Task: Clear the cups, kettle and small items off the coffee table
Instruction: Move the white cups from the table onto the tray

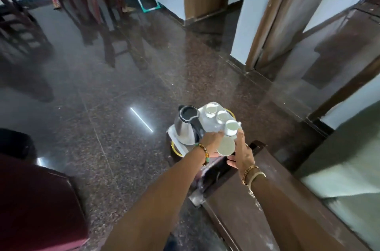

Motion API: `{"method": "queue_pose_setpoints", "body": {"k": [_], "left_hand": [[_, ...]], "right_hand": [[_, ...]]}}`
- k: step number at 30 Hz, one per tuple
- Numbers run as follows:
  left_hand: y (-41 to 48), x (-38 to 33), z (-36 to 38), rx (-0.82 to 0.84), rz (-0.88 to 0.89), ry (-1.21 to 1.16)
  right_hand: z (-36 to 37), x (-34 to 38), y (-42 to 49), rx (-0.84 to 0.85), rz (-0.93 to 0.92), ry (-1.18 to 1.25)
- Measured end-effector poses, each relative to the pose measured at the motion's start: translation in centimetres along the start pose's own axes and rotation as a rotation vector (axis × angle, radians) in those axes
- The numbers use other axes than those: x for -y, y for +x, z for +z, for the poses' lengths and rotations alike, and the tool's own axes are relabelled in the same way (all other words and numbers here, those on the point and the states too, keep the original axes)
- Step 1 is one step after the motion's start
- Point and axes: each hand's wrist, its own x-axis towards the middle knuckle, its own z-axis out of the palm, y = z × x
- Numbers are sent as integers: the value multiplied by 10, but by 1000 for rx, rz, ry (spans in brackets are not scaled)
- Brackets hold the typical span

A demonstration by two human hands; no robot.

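Observation:
A white tray [173, 135] with yellow handles hangs above the dark floor, just past the corner of a dark wooden table [267, 193]. On it stand a steel kettle [183, 127] with a black lid and handle, and three upright white cups [211, 109] [222, 116] [231, 127]. A fourth white cup [225, 145] sits at the tray's near edge between my hands. My left hand [211, 142] grips the near edge beside the kettle, thumb underneath. My right hand [243, 154] holds the same edge to the right, fingers up beside the nearest cup.
Polished dark granite floor [123, 119] stretches ahead. Wooden dining chairs [96, 4] stand at the far left, a maroon seat [37, 205] at the near left. Door frames [265, 24] and a white wall corner lie ahead right. A glass-topped surface [349, 178] is at the right.

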Motion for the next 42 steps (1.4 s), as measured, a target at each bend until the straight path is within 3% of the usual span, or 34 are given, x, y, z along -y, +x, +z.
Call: {"method": "queue_pose_setpoints", "body": {"k": [7, 15, 19, 26, 35, 42], "left_hand": [[27, -25, -58, -29, -14, -80], [78, -42, -37, 125, -147, -191], [106, -65, -30, 87, -114, -144], [161, -91, -30, 57, -141, -109], [252, -107, -57, 150, -170, 174], [315, -96, -77, 323, -215, 471]], "right_hand": [[58, 26, 15, -15, -16, 32], [41, 41, 56, -83, -3, 8], [40, 60, 82, -72, -53, 26], [47, 87, 135, -28, 22, 7], [83, 91, 198, -152, 106, 1], [125, 65, 243, -211, 278, 159]]}}
